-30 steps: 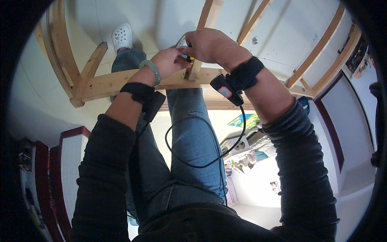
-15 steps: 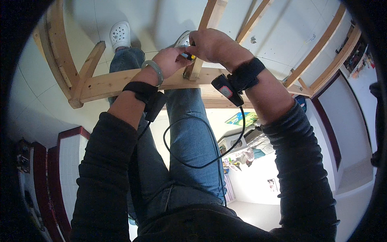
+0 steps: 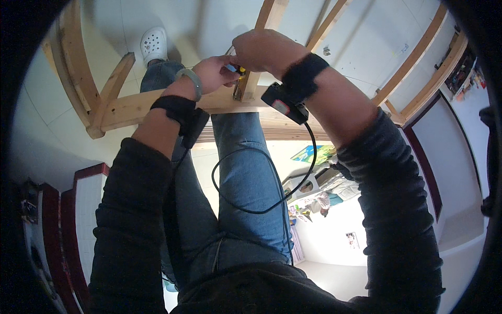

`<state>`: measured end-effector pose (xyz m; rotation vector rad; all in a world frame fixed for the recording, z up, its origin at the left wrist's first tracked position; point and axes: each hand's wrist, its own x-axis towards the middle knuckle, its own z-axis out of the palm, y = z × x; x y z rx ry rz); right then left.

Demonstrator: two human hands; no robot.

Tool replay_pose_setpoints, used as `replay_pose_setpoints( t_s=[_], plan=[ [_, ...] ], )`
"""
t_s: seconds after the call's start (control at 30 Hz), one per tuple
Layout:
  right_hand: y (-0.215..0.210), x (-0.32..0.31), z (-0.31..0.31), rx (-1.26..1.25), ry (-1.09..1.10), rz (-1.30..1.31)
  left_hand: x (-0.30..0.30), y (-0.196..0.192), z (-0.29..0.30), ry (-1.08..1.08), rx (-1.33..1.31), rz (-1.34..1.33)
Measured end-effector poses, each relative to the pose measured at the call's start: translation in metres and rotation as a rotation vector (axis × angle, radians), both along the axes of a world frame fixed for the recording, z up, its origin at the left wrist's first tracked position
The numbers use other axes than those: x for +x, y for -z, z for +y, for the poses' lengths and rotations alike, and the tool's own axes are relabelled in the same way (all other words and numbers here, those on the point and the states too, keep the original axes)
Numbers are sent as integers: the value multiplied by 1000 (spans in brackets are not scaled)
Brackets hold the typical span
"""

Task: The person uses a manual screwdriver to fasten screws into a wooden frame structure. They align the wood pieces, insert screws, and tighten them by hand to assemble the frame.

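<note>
Both my hands meet at an upright wooden post (image 3: 251, 86) that joins a long wooden board (image 3: 125, 111). My left hand (image 3: 212, 75) has its thumb and fingers pinched at a small yellow-and-black thing (image 3: 241, 71) beside the post; its kind cannot be made out. My right hand (image 3: 265, 49) is closed just above and to the right, its fingertips bent down toward the same spot. Whatever it grips is hidden behind the fingers. A narrow metal piece (image 3: 237, 94) shows at the foot of the post.
More wooden bars (image 3: 413, 63) of the frame stand at right, and a short angled piece (image 3: 117, 81) at left. A looped black cable (image 3: 246, 210) hangs over my jeans from the wrist device (image 3: 285, 103). My white clog (image 3: 154, 44) rests on the tiled floor.
Both hands have shifted slightly left, the right one also a little upward. The yellow-and-black thing has moved left with them along the post.
</note>
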<state>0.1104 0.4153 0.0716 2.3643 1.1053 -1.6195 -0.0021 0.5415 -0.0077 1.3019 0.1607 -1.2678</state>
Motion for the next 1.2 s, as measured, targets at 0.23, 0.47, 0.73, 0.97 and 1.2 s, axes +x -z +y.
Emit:
replay_pose_setpoints(
  t_s=[0.23,0.47,0.73,0.97,1.2],
  plan=[
    [-5,13,20,-142,-44,73,0,7,9,2,-77,4],
    [-10,0,9,-52,-30,108,23,-8,13,48,-53,-168],
    [-10,-10,-17,224,0,-17,8,-15,-1,160,180,-350],
    [-12,-6,-3,232,194,152,-9,-24,7,-82,173,-336],
    [-30,-10,3,94,162,60,-7,-36,-3,-67,262,-430]
  ],
)
